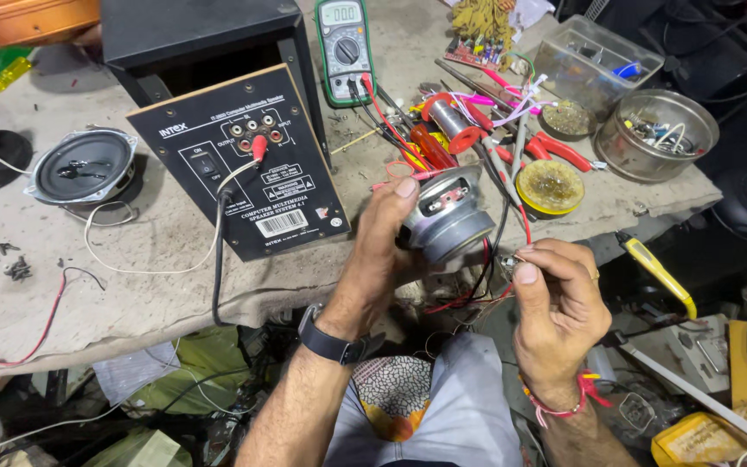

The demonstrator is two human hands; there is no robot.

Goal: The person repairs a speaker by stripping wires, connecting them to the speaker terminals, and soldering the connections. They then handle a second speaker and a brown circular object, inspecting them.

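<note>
Head view: silvery round speaker driver [448, 216]

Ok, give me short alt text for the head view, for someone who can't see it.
The left hand holds a small grey speaker driver over a cluttered workbench, while the right hand pinches its thin wires. A black speaker cabinet and a multimeter stand behind.

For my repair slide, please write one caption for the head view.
Left hand holds a small speaker driver while right hand pinches its wires.
</note>
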